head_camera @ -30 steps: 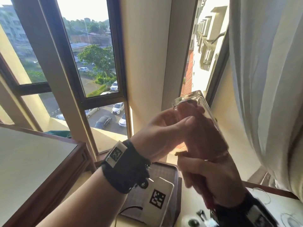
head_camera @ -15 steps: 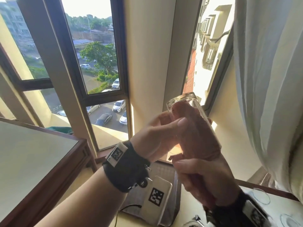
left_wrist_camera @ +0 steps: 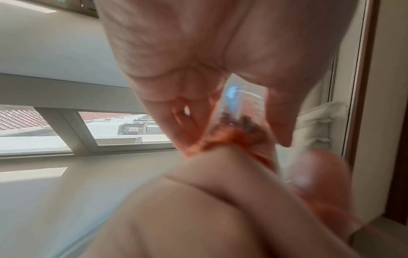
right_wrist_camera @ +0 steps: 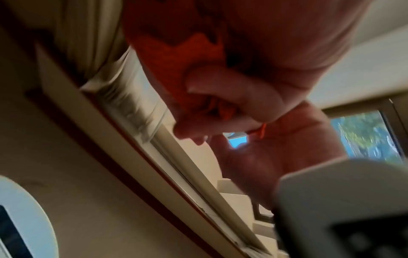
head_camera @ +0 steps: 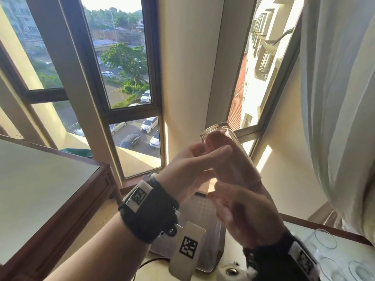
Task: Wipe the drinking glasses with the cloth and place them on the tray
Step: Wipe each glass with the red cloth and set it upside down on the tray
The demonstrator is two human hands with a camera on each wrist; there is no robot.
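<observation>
My right hand (head_camera: 243,218) smears into blur, and my fingers are lost inside the glass (head_camera: 229,153) with the cloth (right_wrist_camera: 176,57). The tray (head_camera: 203,207) hides mostly under my wrists. Spare glasses (head_camera: 324,240) get cut off at the frame's corner.

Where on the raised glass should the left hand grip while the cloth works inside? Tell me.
Grip the glass round its upper wall near the base, from the left side. It is held base-up and tilted, with the cloth entering its mouth from the right hand below.
</observation>
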